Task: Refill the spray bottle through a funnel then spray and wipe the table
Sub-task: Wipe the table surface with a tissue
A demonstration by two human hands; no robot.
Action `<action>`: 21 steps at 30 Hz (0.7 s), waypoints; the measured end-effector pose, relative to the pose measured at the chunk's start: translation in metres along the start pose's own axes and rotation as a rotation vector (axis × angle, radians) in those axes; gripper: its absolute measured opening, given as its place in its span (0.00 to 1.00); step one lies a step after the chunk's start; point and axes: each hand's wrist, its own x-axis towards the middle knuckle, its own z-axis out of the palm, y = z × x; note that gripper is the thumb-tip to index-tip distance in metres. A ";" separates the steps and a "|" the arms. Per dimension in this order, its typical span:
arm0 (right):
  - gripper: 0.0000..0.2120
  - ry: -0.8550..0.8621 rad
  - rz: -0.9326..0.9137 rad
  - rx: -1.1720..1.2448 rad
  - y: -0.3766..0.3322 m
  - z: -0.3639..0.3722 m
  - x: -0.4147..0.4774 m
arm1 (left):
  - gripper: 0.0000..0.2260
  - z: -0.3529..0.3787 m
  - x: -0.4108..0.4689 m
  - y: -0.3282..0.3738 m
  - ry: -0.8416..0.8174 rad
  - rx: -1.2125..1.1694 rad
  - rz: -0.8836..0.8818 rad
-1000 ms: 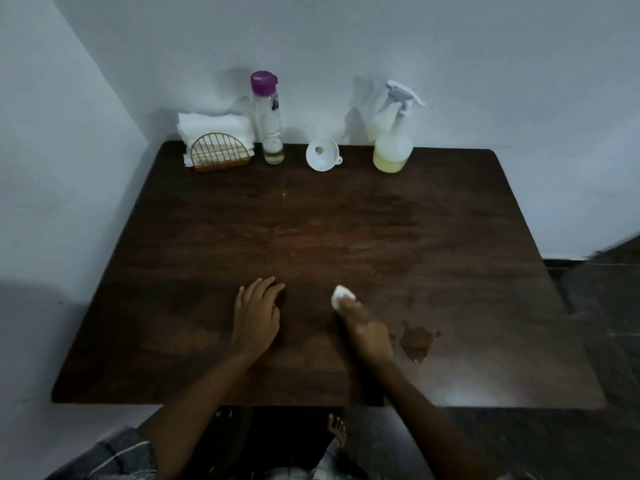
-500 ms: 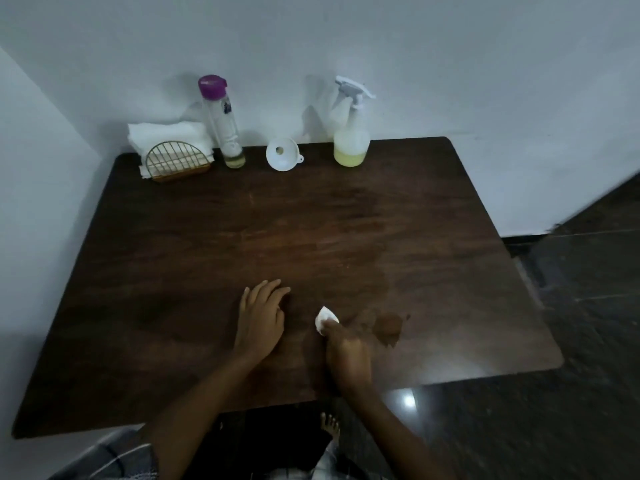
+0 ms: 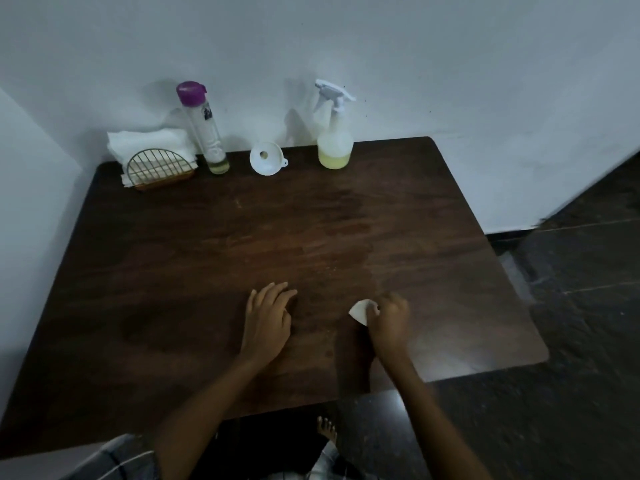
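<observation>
Right hand (image 3: 389, 322) grip curled round tissue (image 3: 359, 311) on table (image 3: 207, 265), left hand (image 3: 267, 320) flat, purple-capped bottle (image 3: 210, 133) label illegible

The single head view looks forward and down, from close above, at the table (image 3: 207, 271).

You have open wood across the middle of the table (image 3: 173, 271). At the top of the frame, four things line the far edge against the wall (image 3: 450, 81): napkin holder (image 3: 160, 169), tall bottle (image 3: 207, 133) just beside it, funnel (image 3: 266, 158) and spray bottle (image 3: 335, 143). The widest gap is funnel to spray bottle. At lower centre, your left hand (image 3: 266, 323) lies flat, and your right hand (image 3: 388, 322) grips a tissue wad (image 3: 359, 310).
</observation>
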 end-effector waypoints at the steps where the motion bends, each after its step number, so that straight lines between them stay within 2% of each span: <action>1: 0.06 -0.010 -0.052 -0.057 -0.007 0.008 -0.008 | 0.19 0.000 0.001 0.001 -0.002 0.001 -0.003; 3: 0.06 -0.004 -0.150 -0.088 -0.022 0.023 -0.025 | 0.19 0.000 0.002 0.001 -0.005 0.012 -0.013; 4: 0.09 -0.022 -0.167 -0.011 -0.029 0.032 -0.035 | 0.19 0.000 0.003 0.002 -0.006 0.015 -0.013; 6: 0.15 -0.143 -0.174 0.105 -0.044 0.042 -0.058 | 0.19 0.000 0.004 0.002 -0.016 0.013 -0.013; 8: 0.18 -0.164 -0.371 0.083 -0.047 0.046 -0.079 | 0.19 0.000 0.006 0.002 -0.023 0.014 -0.010; 10: 0.20 -0.261 -0.506 0.031 -0.029 0.037 -0.082 | 0.19 0.001 0.008 0.002 -0.025 0.021 -0.007; 12: 0.19 -0.127 -0.558 -0.078 0.014 0.028 -0.059 | 0.19 0.001 0.009 0.003 -0.021 0.024 -0.005; 15: 0.14 0.057 -0.268 -0.219 0.068 -0.012 -0.012 | 0.18 0.000 0.010 0.006 -0.023 0.023 0.003; 17: 0.12 0.204 -0.151 -0.268 0.086 -0.036 0.004 | 0.18 0.000 0.010 0.006 -0.030 0.021 0.010; 19: 0.16 0.270 -0.084 -0.217 0.081 -0.043 0.005 | 0.18 0.002 0.009 0.007 -0.030 0.021 0.012; 21: 0.17 0.296 -0.091 -0.218 0.064 -0.024 -0.014 | 0.17 0.004 0.008 0.007 -0.028 0.016 0.012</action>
